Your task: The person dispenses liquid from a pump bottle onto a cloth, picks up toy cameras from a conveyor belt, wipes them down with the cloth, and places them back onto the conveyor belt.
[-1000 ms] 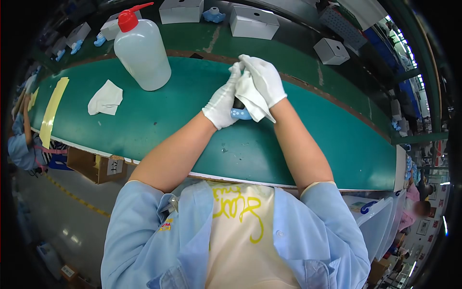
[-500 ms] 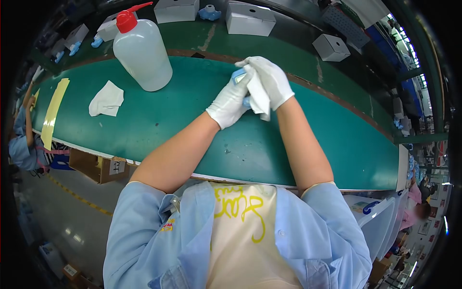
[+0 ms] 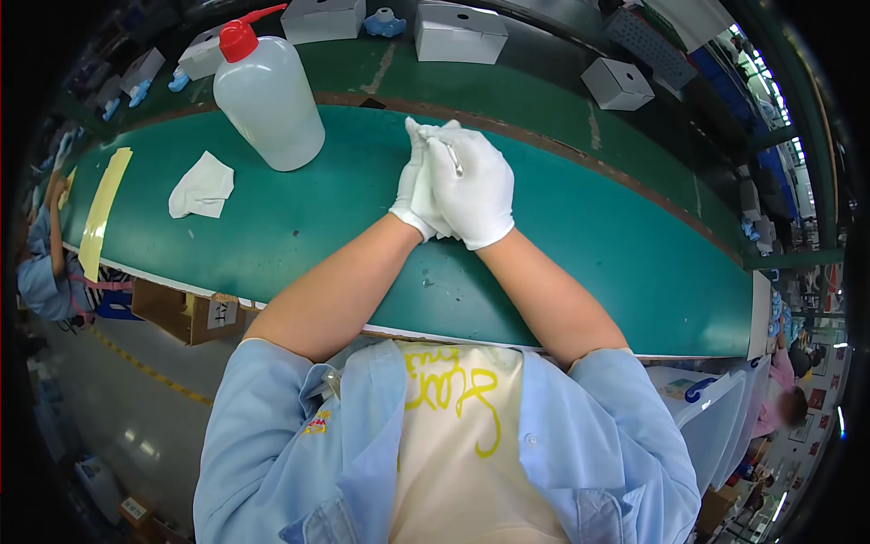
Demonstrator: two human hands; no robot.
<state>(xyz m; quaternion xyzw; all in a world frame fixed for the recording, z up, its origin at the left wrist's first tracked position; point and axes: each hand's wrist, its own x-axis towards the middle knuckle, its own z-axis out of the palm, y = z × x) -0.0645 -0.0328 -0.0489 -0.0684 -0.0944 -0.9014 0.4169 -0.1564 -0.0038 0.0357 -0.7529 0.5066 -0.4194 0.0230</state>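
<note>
Both my hands wear white gloves and are pressed together above the green table (image 3: 580, 263). My left hand (image 3: 413, 186) is mostly covered by my right hand (image 3: 473, 186), which lies over it with its fingers curled. White cloth shows between the palms and blends with the gloves. The blue object seen earlier between the hands is hidden now. Another white cloth (image 3: 202, 186) lies crumpled on the table to the left. A translucent bottle (image 3: 272, 109) with a red cap and spout stands behind that cloth.
Beyond the table are white boxes (image 3: 462, 34) and blue objects (image 3: 385, 23) on a dark green surface. Yellow tape (image 3: 104, 213) crosses the table's left end. Another person's arm (image 3: 54, 204) reaches in at far left. A cardboard box (image 3: 186, 313) sits below the edge.
My right hand has moved left and turned over my left hand. The blue object and the hanging cloth have gone out of sight between the hands. The blurred person at right has shifted slightly.
</note>
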